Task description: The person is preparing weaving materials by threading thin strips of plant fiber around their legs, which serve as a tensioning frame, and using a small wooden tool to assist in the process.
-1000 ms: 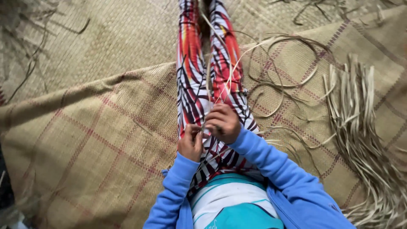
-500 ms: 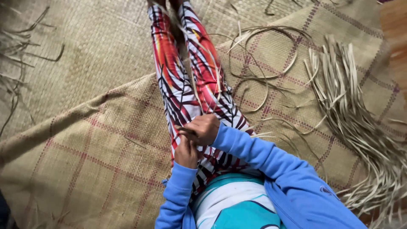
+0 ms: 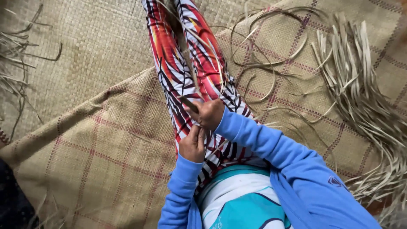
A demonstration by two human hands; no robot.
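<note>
The person sits on a woven mat (image 3: pixel 97 169) with legs stretched away from the camera, clad in red, black and white patterned trousers (image 3: pixel 190 72). Both hands meet over the lap. The right hand (image 3: pixel 208 113) is clenched around a dry leaf strip (image 3: pixel 186 46), gripping its near end, with a darker stub showing just left of the knuckles. The left hand (image 3: pixel 193 143) sits just nearer to the body and touches the right hand, its fingers curled and pinched on the same strip right below that grip. From the hands, the strip's long axis runs straight away toward the far edge, lying along the gap between the two legs, so it lies beyond both hands, and the right hand is the nearer one to its free length. Loose curled strips (image 3: pixel 271 42) lie on the mat to the right of the legs, and further right a thick bundle of flat strips (image 3: pixel 360 93) fans out. A few stray fibres (image 3: pixel 17 55) lie at far left.
</note>
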